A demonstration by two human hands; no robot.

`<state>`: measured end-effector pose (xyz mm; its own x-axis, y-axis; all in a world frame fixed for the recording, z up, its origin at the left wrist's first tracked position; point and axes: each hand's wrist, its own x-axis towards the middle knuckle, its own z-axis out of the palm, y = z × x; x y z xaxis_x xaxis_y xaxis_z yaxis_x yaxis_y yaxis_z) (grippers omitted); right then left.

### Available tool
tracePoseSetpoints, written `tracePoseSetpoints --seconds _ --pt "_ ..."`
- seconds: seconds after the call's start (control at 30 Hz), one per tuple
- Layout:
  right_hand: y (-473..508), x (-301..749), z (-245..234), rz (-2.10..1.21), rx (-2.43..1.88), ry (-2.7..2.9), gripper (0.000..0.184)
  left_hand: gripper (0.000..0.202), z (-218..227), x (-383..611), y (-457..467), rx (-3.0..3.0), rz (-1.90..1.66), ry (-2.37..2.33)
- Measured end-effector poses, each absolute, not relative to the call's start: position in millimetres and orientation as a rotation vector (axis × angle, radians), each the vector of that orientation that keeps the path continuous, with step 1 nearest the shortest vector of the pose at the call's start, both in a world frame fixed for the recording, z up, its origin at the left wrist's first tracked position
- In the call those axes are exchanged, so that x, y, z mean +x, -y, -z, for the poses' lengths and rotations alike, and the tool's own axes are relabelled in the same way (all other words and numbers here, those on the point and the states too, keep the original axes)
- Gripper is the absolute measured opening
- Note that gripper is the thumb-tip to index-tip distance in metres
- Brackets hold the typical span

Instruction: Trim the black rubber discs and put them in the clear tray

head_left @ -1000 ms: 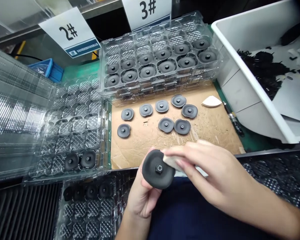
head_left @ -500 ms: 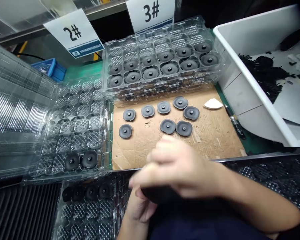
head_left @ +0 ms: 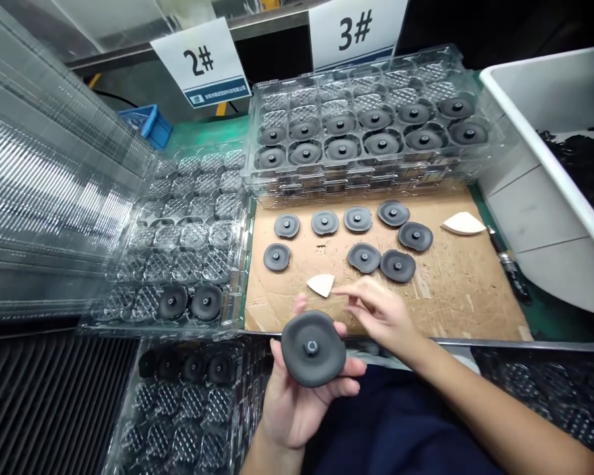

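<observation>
My left hand (head_left: 297, 412) cradles a dark rubber disc (head_left: 313, 348) palm-up, its fingers (head_left: 354, 369) spread around the underside, just over the near edge of the cardboard sheet (head_left: 455, 310). My right hand (head_left: 379, 313) holds nothing, its fingers (head_left: 349, 291) loosely curled and slightly apart, reaching toward a white wedge (head_left: 321, 284) (touching it? not quite, I think). More discs (head_left: 363, 257) lie on the cardboard, and others sit in a clear plastic tray (head_left: 257, 161) beyond.

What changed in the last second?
The right hand let go of the white wedge, which now lies on the cardboard, and moved off the dark disc. The left hand still holds that disc. The discs on the cardboard stayed put.
</observation>
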<state>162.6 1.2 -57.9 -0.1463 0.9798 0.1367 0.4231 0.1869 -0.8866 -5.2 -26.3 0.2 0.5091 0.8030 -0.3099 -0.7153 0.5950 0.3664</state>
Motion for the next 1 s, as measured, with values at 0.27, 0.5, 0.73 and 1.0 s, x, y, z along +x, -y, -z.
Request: tracePoseSetpoints --seconds 0.27,0.5,0.73,1.0 --pt "34 175 34 -1.205 -1.430 1.034 0.019 0.108 34 -1 18 1.588 -1.192 -0.916" --pt "26 188 -8 -1.540 -1.199 1.268 0.013 0.105 24 1 22 1.697 -1.135 -0.819" --pt "18 199 -25 -2.047 -0.996 1.142 0.021 0.099 18 4 35 1.480 -0.875 -0.871" --pt "30 197 15 -2.016 -1.036 0.504 0.034 0.036 8 13 24 1.175 -0.512 -1.130"
